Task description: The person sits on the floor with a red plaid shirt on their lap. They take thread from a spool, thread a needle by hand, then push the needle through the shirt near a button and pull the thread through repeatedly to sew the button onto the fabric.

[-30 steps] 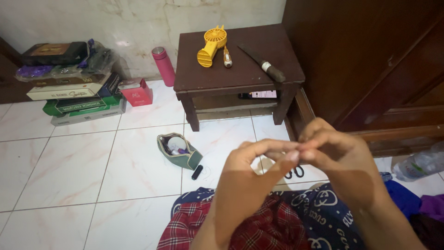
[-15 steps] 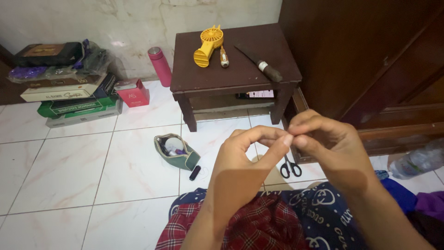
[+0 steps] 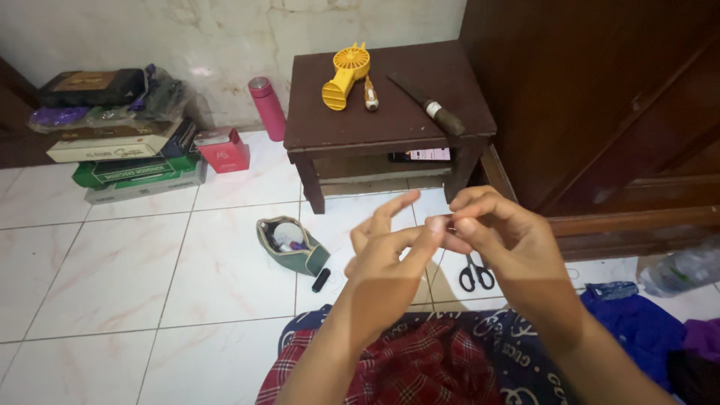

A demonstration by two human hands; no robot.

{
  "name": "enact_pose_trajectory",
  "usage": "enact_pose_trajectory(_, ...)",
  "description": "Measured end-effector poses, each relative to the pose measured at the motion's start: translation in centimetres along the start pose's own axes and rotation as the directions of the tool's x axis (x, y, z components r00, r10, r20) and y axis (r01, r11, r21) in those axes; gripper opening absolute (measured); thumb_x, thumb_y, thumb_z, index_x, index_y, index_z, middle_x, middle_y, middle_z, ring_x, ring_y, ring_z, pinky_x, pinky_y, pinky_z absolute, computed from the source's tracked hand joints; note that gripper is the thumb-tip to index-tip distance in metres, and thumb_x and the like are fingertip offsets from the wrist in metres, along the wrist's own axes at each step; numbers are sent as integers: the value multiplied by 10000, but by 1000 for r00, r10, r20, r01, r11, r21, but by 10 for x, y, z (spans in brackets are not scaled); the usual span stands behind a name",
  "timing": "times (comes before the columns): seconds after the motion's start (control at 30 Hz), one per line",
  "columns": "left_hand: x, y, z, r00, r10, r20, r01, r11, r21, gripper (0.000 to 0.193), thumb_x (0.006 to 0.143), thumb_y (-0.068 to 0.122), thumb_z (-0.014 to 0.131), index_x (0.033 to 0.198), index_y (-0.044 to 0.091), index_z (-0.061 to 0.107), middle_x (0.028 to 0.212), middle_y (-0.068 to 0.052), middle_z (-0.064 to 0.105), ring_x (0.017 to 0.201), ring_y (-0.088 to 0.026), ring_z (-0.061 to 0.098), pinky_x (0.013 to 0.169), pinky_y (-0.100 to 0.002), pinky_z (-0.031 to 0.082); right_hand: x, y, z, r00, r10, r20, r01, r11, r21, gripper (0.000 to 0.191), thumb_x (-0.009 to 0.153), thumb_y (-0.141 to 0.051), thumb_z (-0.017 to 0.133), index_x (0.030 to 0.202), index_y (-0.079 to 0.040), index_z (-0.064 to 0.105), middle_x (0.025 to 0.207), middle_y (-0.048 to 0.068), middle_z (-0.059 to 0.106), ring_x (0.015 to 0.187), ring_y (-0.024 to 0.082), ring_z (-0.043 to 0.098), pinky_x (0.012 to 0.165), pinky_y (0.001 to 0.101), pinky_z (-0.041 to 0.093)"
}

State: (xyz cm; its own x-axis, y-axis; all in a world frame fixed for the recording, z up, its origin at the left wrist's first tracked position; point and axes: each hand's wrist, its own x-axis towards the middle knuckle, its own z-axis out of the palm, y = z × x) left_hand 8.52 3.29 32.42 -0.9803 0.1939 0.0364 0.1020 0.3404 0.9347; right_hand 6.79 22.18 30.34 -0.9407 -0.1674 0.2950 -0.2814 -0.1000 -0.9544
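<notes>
A: So, hands? Quick.

B: Both raised in front of the person, over the lap. Left hand [image 3: 386, 262] and right hand [image 3: 502, 240] meet at the fingertips, pinched together on something too small to make out, maybe a thread or needle, cannot tell. Left index finger sticks up free; the rest curl in.

A: So gripping?

B: Pinching, yes, but what sits between the fingers is not readable.

A: Below them?

B: Red plaid cloth [image 3: 420, 371] on the lap, dark printed fabric [image 3: 517, 337] just beside it. Blue cloth [image 3: 637, 330] to the right.

A: Floor?

B: White tiles. Black-handled scissors [image 3: 476, 276] lie on the floor right under the right hand. Green pouch [image 3: 289, 246], open, left of the hands, with a small black tube [image 3: 321, 280] just beside it.

A: Further back?

B: Dark wooden tabletop [image 3: 412, 112] carrying a yellow handheld fan [image 3: 343, 75] and a knife [image 3: 431, 106]. Pink bottle [image 3: 267, 109] stands left of it by the wall, red box [image 3: 223, 148] near that, stacked boxes [image 3: 124, 157] at far left.
</notes>
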Motion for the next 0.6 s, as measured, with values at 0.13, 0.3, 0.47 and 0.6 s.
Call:
enact_pose_trajectory(0.13,14,-9,-1,969,-191,160,224,949,-224,549,900,606,500,1054,186,818,1571,2,395,1449,-263,203,1055,-474,485,3,7,0,998,-36,-50,32,996,-87,59,951,-67,682,964,-18,713,1198,70,571,1068,160,643,980,349,573)
enact_pose_trajectory(0.3,33,-12,-7,992,-13,123,36,981,-188,498,898,585,704,1132,154,793,1562,-67,417,1412,-312,325,814,-505,601,0,10,-1,996,-92,-2,91,984,-153,54,931,-22,693,972,7,713,1222,81,549,1082,147,602,913,320,537)
enact_pose_trajectory(0.47,40,7,-22,1000,-12,8,11,984,178,423,801,552,717,1030,217,837,1514,10,473,1411,-280,295,1089,-426,406,8,8,1,997,-44,67,39,997,73,103,963,-80,664,1004,12,681,1159,95,601,986,179,674,918,323,586)
enact_pose_trajectory(0.6,36,30,-38,992,84,-89,-63,974,219,316,833,513,742,1036,300,856,1551,-1,410,1421,-328,229,1157,-520,256,13,-3,2,997,63,-37,-61,997,54,139,990,-140,676,1001,-2,679,1035,41,582,809,103,565,711,259,492)
